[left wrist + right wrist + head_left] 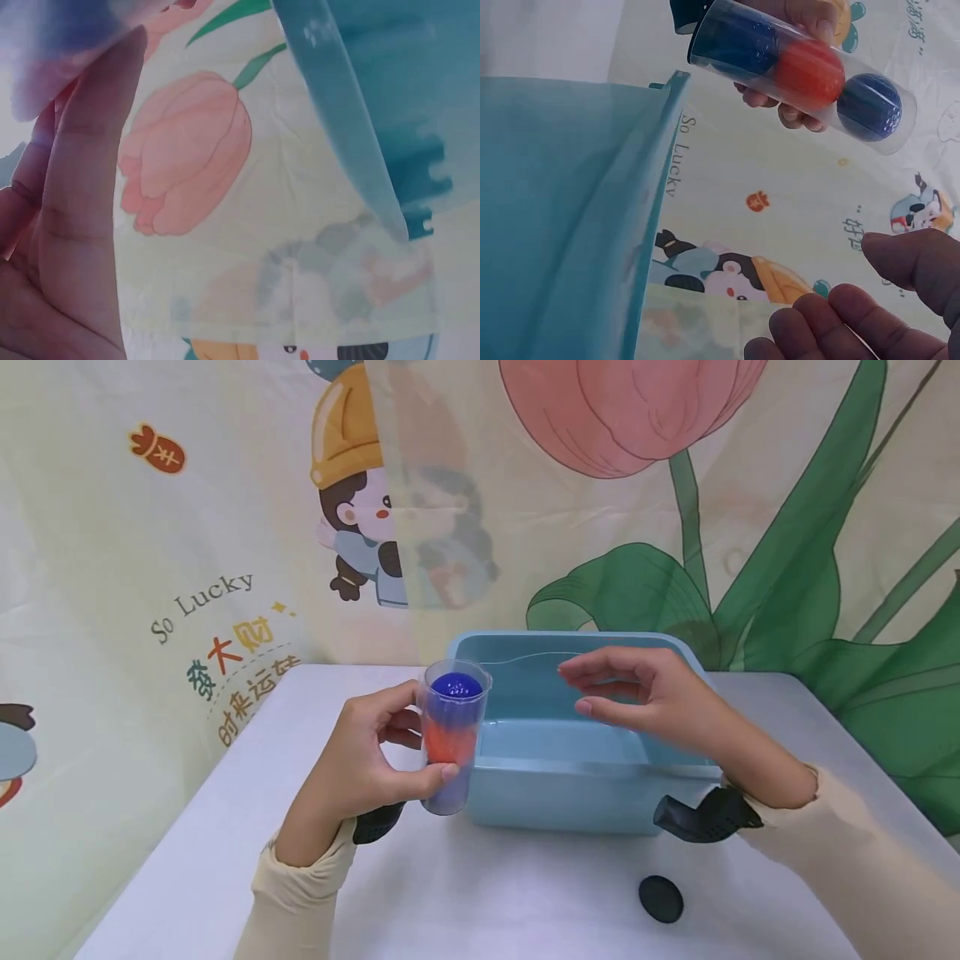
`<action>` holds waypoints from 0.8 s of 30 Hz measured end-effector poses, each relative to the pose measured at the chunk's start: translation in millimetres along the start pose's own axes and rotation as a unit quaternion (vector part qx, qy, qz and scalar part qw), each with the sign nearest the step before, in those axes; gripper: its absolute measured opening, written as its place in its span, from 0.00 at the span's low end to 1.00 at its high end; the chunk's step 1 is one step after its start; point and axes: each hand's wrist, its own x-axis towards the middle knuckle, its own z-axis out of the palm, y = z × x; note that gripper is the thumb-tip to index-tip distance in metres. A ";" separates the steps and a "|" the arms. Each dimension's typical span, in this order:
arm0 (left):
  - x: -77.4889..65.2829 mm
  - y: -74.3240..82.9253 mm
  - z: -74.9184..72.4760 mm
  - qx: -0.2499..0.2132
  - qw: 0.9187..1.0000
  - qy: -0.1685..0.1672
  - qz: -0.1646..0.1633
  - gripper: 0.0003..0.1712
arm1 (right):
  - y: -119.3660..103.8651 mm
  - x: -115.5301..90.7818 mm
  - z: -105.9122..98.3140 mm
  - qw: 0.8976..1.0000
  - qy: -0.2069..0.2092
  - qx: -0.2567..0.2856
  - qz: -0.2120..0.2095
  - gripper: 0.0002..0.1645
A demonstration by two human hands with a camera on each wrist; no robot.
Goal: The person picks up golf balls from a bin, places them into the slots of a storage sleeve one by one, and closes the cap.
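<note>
The step we judge to be in hand is holding the tube [454,737] steady while loading it with balls. It stands near the centre of the head frame, roughly upright, just left of the tub's opening. Our left grip [367,752] holds it, thumb across the front. Our right grip [637,689] has nothing in it: thumb and loosely bent fingers stand apart above the tub [566,797], right of centre.

In the clear tube we count three balls stacked: a blue one [457,686] just under the rim, a red one [810,73] in the middle and a second blue one [742,49] at the bottom. The mouth looks uncapped. The tub sits on the table [420,902]; we see part of its inner floor, the rest being behind our right grip. A black disc [661,899] lies at lower right.

The next move, we think, calls for keeping the tube upright, since the top ball sits close to the rim and could roll out.
</note>
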 end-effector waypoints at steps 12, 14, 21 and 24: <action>0.8 5.3 18.9 0.009 0.999 -0.051 0.016 0.29 | 16.4 -42.6 6.0 0.998 0.039 -0.017 -0.040 0.27; 0.7 7.1 21.8 0.009 0.998 -0.058 0.014 0.30 | 18.4 -47.3 6.6 0.998 0.040 -0.020 -0.052 0.28; 3.1 11.0 37.2 -0.017 0.996 -0.081 0.015 0.29 | 22.2 -60.0 9.5 0.996 0.045 -0.019 -0.079 0.30; 4.8 10.8 45.0 -0.027 0.995 -0.092 0.022 0.28 | 22.6 -66.1 10.4 0.995 0.052 -0.022 -0.082 0.30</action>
